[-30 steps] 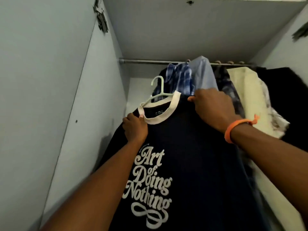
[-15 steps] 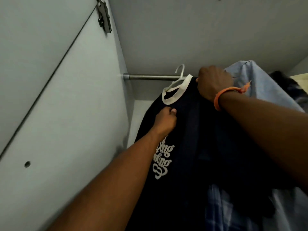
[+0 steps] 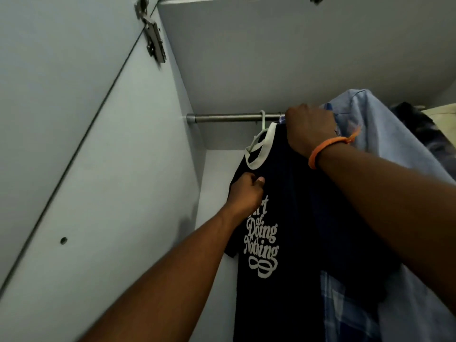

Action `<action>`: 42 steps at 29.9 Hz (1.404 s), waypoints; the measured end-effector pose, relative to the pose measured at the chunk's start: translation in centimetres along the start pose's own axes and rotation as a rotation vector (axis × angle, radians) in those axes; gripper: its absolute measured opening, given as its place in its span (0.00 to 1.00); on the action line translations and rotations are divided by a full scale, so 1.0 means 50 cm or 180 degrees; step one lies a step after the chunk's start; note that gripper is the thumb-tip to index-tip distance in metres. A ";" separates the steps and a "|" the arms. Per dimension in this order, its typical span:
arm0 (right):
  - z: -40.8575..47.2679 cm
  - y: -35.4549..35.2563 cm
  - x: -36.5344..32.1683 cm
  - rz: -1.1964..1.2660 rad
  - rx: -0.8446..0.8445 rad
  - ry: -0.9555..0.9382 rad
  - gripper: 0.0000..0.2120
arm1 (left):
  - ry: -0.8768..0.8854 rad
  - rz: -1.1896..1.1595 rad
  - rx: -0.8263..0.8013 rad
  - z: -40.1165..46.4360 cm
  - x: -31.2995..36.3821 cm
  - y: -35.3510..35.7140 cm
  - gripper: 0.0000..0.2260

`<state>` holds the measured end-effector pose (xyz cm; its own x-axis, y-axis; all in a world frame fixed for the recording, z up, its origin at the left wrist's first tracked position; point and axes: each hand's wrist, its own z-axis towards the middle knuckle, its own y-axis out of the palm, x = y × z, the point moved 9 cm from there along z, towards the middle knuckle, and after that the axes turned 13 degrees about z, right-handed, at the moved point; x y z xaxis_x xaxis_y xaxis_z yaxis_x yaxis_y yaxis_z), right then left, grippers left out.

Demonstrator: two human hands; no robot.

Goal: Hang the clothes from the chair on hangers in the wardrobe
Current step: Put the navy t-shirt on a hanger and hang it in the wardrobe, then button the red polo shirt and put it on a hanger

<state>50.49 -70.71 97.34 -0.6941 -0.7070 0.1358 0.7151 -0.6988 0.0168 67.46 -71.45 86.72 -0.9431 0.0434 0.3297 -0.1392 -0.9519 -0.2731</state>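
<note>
Hanging navy tee point(image 3: 291, 218): hanger point(image 3: 263, 120) hook on rail point(image 3: 229, 118). My right hand point(image 3: 309, 130) grips shoulder just under rail, nearer hook; left hand point(image 3: 246, 191) pinches chest fabric lower down.

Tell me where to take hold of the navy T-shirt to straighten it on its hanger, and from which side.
Pinch the navy T-shirt at its two shoulders, just outside the white collar, reaching in from the front. The pale hanger already hooks the rod, so the shoulders carry the weight. The left hand and right hand grip there now.
</note>
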 end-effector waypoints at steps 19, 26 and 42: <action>-0.470 -0.324 -0.029 0.3419 -0.0666 0.1157 0.21 | -0.1131 0.1570 0.0425 -0.584 0.310 -0.310 0.17; -0.571 -0.606 -0.226 0.5235 -0.1083 0.1348 0.16 | -0.0913 0.2569 0.1013 -0.815 0.555 -0.616 0.14; -0.953 -1.330 -0.831 0.6497 -0.3400 0.1084 0.12 | -0.3076 0.2758 0.2319 -1.659 0.742 -1.351 0.07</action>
<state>27.82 -0.04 43.38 0.5398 -0.2162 -0.8135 0.0450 0.9725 -0.2286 16.83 19.62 42.46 -0.0508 -0.5373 0.8418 0.7994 -0.5271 -0.2882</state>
